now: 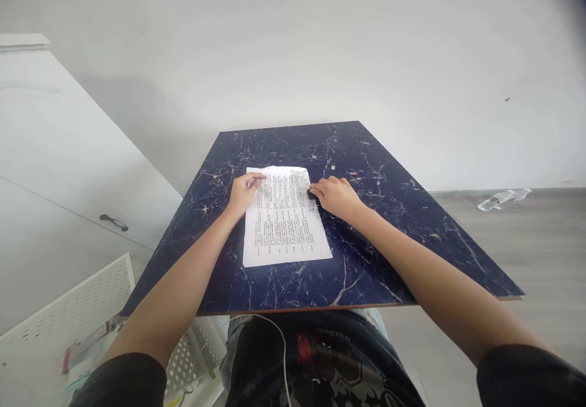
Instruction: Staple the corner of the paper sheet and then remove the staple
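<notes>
A printed sheet of paper (288,230) lies on the dark blue, marble-patterned table (293,288), its top edge slightly wavy. At the paper's upper left edge, my left hand (242,195) is closed, thumb and forefinger gripping that side. My right hand (337,197) is closed around a small black object (312,194) at the sheet's right edge. The fingers cover most of this object, so its kind cannot be made out. Grey smudging shows on the paper's upper right part, beside the black object.
A tiny white piece (333,167) lies beyond my right hand. To the left stand a white cabinet (68,169) with a dark handle and a white perforated rack (91,300). A white cable (281,340) hangs before my lap. Clear plastic packaging (502,199) is on the floor at right.
</notes>
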Available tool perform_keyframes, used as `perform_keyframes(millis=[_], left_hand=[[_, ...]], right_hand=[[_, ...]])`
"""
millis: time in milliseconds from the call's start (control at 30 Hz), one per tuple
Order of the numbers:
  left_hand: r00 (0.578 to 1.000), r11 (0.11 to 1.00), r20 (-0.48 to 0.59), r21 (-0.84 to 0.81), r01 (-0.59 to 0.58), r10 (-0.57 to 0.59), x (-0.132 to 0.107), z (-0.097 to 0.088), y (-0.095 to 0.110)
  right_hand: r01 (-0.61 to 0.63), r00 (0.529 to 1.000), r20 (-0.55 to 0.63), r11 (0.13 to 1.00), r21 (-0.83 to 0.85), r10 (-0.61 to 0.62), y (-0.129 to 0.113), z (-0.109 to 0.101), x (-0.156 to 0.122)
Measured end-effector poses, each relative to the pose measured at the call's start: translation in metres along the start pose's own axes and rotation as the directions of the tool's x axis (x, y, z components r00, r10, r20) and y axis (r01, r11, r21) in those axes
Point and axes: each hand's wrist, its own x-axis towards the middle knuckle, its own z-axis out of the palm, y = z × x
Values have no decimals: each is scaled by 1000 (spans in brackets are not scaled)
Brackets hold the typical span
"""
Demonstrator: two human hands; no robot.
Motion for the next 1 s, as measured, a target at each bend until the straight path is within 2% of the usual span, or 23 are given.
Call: perform_keyframes(millis=[233, 300, 433, 533, 700, 833, 1000], left_hand=[[1000, 1000, 4, 11, -21, 21, 1, -1, -1], [1000, 999, 11, 30, -17, 17, 1, -2, -1], [999, 998, 37, 60, -24, 22, 0, -2, 1], [998, 996, 52, 89, -32, 27, 0, -2, 2], [995, 986, 82, 156, -63, 51, -1, -4, -2], [992, 969, 121, 240, -59, 31, -2, -6, -3], [983, 924, 182, 375, -73, 4, -3, -5, -5]], right_hand=[[27, 999, -24, 995, -95, -30, -11, 5, -1], [25, 999, -30, 998, -54, -27, -7, 2, -2], [42, 999, -31, 990, 133, -38, 7, -11, -6], [64, 998, -29, 981, 183, -59, 16, -18, -9], [-35, 999, -31, 991, 127, 39, 20, -19, -9], [-184, 980, -61, 981, 69, 188, 31, -22, -8], [-200, 979, 33, 979, 30, 199, 46, -25, -9]])
